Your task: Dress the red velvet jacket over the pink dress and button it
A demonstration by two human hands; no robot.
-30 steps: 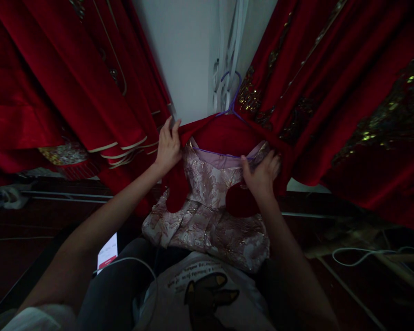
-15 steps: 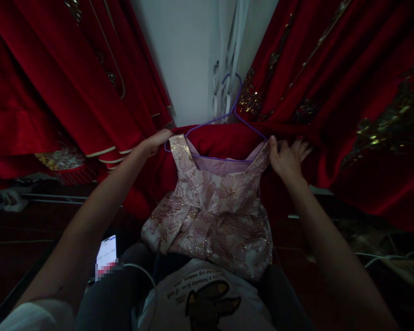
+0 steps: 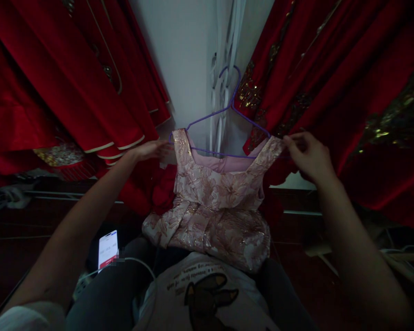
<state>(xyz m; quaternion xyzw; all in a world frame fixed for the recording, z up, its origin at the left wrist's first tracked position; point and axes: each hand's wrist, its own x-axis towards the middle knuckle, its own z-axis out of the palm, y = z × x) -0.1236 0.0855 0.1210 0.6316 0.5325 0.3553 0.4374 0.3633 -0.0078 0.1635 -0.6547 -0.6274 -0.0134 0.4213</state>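
A sleeveless pink brocade dress with a floral, shiny gold pattern lies across my lap, its neckline away from me. The purple hanger sits inside it, a strap over each end, hook pointing up. My left hand is beside the left strap, fingers stretched out and slightly blurred; whether they touch the hanger tip is unclear. At the right strap, the thumb and forefinger of my right hand pinch the outer edge. Dark red cloth lies bunched beneath and beside the dress.
Red garments with gold trim and sequins hang on the left and on the right. Between them stands a pale wall panel with white ornate metalwork. A lit phone with a white cable rests by my left thigh.
The red cloth behind the hanger has dropped, baring the pale panel. My right hand has shifted right and pinches the strap edge. My left fingers have straightened and moved slightly off the left strap.
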